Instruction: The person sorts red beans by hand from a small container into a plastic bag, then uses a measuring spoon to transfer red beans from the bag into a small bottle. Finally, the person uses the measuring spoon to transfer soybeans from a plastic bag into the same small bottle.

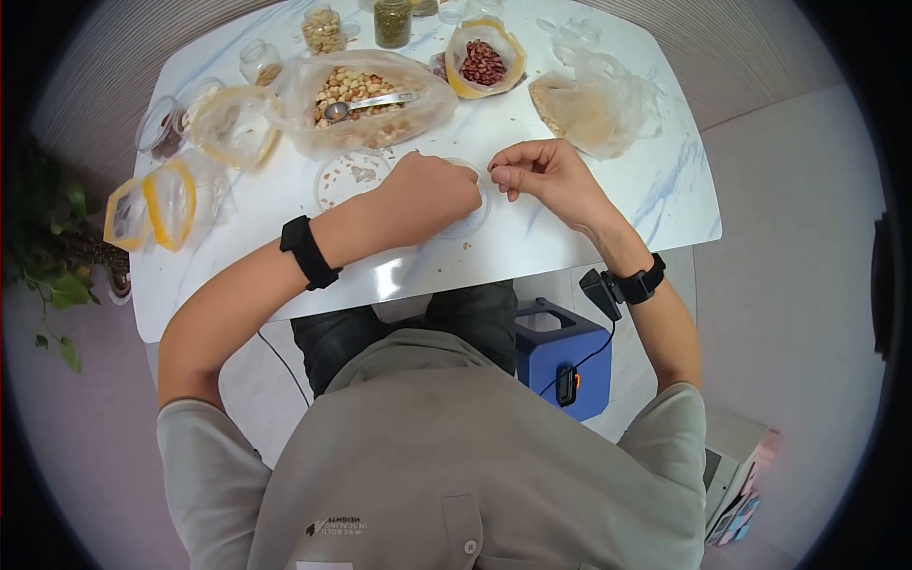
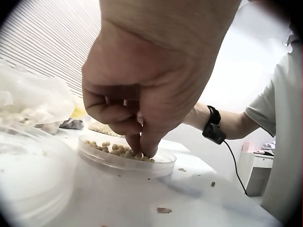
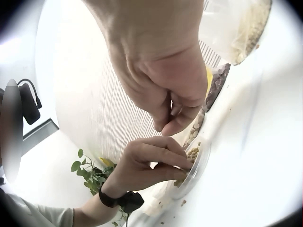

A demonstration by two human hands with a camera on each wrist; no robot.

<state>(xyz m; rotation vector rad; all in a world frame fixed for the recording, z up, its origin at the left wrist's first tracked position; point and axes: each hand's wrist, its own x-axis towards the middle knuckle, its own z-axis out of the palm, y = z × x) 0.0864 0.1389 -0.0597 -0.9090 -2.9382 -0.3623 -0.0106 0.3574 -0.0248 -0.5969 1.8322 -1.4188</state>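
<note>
My left hand (image 1: 427, 195) reaches down over a shallow clear dish (image 1: 475, 220). In the left wrist view, the left hand's (image 2: 137, 90) thumb and fingertips pinch at round pale beans (image 2: 102, 147) inside the dish (image 2: 118, 165); what lies between the tips is partly hidden. My right hand (image 1: 556, 180) hovers just right of the dish, fingers bent, with thumb and index tips close together. In the right wrist view, the right hand (image 3: 165, 85) is above the left hand (image 3: 147, 163); whether it holds something small cannot be told.
A round lid-like dish with flakes (image 1: 356, 179) lies left. Behind stand an open bag of mixed beans with a spoon (image 1: 380, 100), a bag of red beans (image 1: 483, 65), a tied bag (image 1: 594, 104) and jars (image 1: 391, 24). Empty yellow-rimmed bags (image 1: 171, 204) lie far left. Crumbs dot the table.
</note>
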